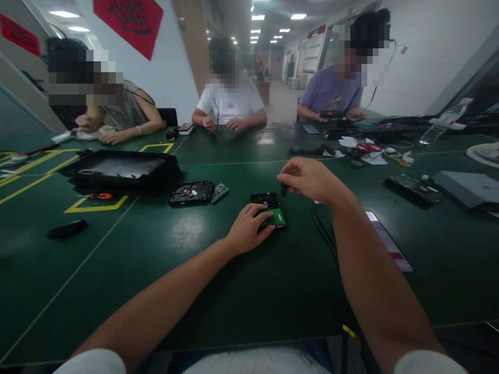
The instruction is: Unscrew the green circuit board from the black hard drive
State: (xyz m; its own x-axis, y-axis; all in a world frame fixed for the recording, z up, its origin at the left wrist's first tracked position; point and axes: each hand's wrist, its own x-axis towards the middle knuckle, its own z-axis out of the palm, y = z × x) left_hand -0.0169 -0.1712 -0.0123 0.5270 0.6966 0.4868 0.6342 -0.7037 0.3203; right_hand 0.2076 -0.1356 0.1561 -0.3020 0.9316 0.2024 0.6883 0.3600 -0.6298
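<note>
A hard drive (265, 198) with a black casing and a green circuit board (279, 219) lies flat on the table in front of me. My left hand (249, 227) grips it from the left, its fingers spread over the board and the thumb along the near edge. Just above the drive's far right corner, my right hand (307, 179) pinches a short dark tool (284, 189) that points downward. Its tip is too small to make out, so I cannot tell whether it touches the drive.
Left of the drive lie another hard drive (192, 194), a loose circuit board (220, 192), black trays (125, 169) and a black-handled tool (67, 229). On the right are a phone (390, 241), a cable (324, 228) and another drive (414, 189). Three people sit across the table.
</note>
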